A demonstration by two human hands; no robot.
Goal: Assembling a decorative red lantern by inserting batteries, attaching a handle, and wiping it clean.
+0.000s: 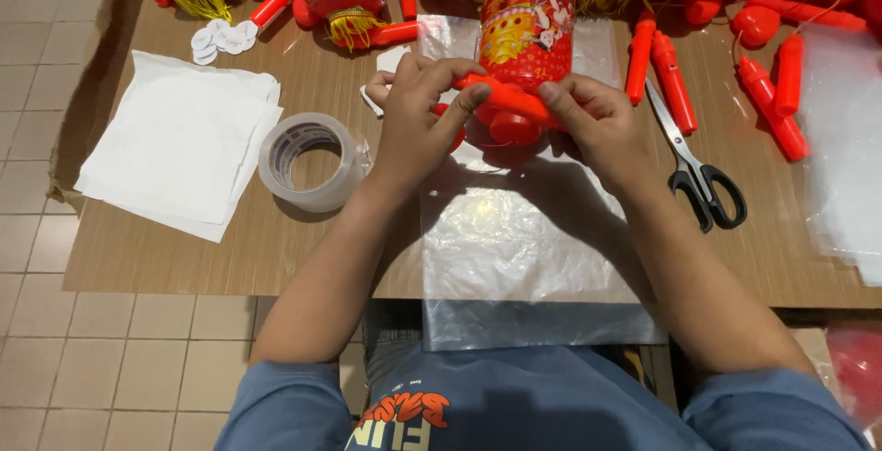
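Head view: both hands gripped a red stick w/ lantern (526,24) over a clear bag (524,240). Left hand (418,116) and right hand (593,120) each closed on stick (505,97) ends, prob. to steady it. Tape (310,162) left, scissors (698,171) right, within reach.

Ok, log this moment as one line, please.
left hand: grips red handle | right hand: grips same handle | lantern: on plastic bag | scissors: right of hands
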